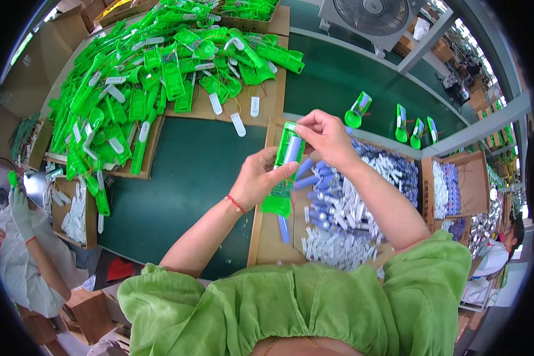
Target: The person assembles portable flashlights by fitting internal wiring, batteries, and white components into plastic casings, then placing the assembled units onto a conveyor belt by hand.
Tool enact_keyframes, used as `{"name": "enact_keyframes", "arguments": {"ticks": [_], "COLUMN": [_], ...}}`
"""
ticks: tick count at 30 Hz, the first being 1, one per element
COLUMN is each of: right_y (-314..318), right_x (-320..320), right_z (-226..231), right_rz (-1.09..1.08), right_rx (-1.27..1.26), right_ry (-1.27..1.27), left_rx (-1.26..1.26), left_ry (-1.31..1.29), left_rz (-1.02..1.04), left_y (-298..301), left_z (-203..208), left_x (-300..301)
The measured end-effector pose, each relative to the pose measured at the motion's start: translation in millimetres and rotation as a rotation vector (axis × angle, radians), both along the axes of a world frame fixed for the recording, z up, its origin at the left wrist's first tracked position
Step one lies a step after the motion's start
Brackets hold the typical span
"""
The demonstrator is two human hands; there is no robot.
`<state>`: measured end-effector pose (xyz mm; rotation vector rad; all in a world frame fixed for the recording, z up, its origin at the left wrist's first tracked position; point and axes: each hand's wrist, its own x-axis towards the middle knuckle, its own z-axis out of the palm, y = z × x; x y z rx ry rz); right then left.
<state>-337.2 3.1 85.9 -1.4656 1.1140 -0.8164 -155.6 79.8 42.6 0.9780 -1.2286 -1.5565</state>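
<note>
A bright green plastic housing [276,206] is upright between my hands, over the edge of a cardboard tray. Inside its slot sits a pale blue cylinder [292,148] that looks like a battery cell. My left hand [258,178] wraps the housing from the left, its thumb across the front. At the upper end my right hand [327,141] pinches with thumb and forefinger; the fingertips cover what they touch there. Just below, another blue cylinder [285,229] lies in the tray near loose blue cylinders [324,181] and small white plastic parts [345,204].
A large heap of green housings [172,74] with wired white pieces covers cardboard at the far left. Several filled housings [358,109] rest on the green surface at right, behind a grey metal frame [480,127]. A fan [371,15] stands beyond. At left, another person's gloved hand [21,210] holds a green part.
</note>
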Motion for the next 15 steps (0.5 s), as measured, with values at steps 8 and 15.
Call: {"name": "enact_keyframes", "arguments": {"ticks": [8, 15], "right_y": [-224, -268], "right_x": [-107, -36], "right_z": [-25, -49], "right_rz": [-0.428, -0.233], "right_rx": [-0.214, -0.849], "right_ry": [0.312, 0.822], "left_rx": [-0.251, -0.119], "left_ry": [-0.172, -0.060], "left_rz": [0.403, 0.543], "left_y": [-67, -78], "left_z": [-45, -84], "left_x": [10, 17]}}
